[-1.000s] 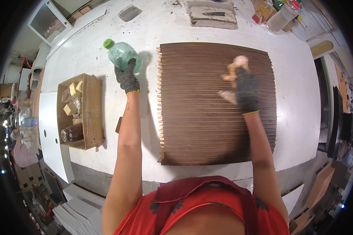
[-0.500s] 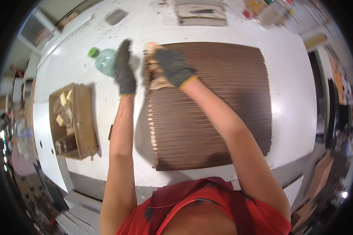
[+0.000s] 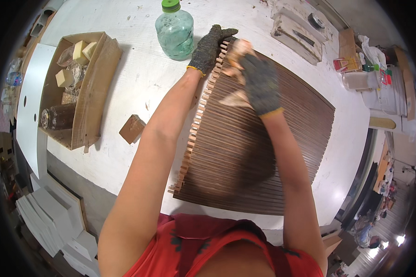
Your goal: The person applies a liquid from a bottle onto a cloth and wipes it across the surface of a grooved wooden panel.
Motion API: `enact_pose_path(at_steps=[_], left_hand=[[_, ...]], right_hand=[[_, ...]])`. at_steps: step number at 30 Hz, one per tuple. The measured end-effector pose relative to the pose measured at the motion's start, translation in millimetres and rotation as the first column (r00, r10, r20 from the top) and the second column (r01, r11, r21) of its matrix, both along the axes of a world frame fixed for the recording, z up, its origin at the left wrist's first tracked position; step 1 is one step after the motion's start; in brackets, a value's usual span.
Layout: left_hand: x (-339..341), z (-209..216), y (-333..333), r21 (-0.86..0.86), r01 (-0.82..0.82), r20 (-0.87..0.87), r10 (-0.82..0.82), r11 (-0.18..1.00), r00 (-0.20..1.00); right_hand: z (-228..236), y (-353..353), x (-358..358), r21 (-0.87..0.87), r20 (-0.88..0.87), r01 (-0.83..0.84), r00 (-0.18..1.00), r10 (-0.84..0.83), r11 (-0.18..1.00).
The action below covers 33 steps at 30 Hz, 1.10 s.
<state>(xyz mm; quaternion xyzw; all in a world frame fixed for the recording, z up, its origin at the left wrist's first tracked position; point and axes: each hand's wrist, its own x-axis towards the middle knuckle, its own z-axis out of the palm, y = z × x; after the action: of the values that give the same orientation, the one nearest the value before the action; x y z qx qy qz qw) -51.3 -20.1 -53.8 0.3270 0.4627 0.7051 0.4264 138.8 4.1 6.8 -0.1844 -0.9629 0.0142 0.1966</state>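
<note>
A dark brown panel of narrow parallel slats lies on the white table, tilted in view, with pale slat ends along its left edge. My right hand, in a dark knitted glove with a yellow cuff, grips a crumpled light cloth over the panel's far left part. Motion slightly blurs that hand and the cloth. My left hand, gloved alike, rests against the far end of the left edge, fingers extended and thumb apart, holding nothing. Just left of it stands a clear greenish bottle with a green cap.
To the left is an open cardboard box with yellow blocks and a dark jar. A small brown block lies between box and panel. A whitish tray-like block with a dark tool sits far right, near bottles and containers.
The view has turned, so the panel now appears slanted and the bottle nearer. My left hand has come from beside the bottle to the panel's left edge. The right still holds the cloth.
</note>
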Motion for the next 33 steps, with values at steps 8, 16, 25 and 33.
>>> enact_pose_path(at_steps=[8,16,25,33], left_hand=[[-14,-26,6,-0.017,-0.025,0.032,0.026,1.0,0.999],[-6,-13,5,-0.115,-0.14,-0.046,0.136,0.983,0.99],[-6,-2,-5,-0.113,0.002,-0.051,-0.007,0.994,0.999],[-6,-26,14,-0.009,-0.117,-0.378,0.105,0.993,0.92]], right_hand=[[11,12,18,0.035,0.084,-0.046,0.996,0.043,0.998],[-1,-2,-39,0.009,0.061,-0.036,0.998,0.036,0.999],[9,-3,36,0.055,0.144,0.225,0.962,-0.23,0.973],[-1,-19,-50,0.07,0.165,0.157,0.972,-0.166,0.985]])
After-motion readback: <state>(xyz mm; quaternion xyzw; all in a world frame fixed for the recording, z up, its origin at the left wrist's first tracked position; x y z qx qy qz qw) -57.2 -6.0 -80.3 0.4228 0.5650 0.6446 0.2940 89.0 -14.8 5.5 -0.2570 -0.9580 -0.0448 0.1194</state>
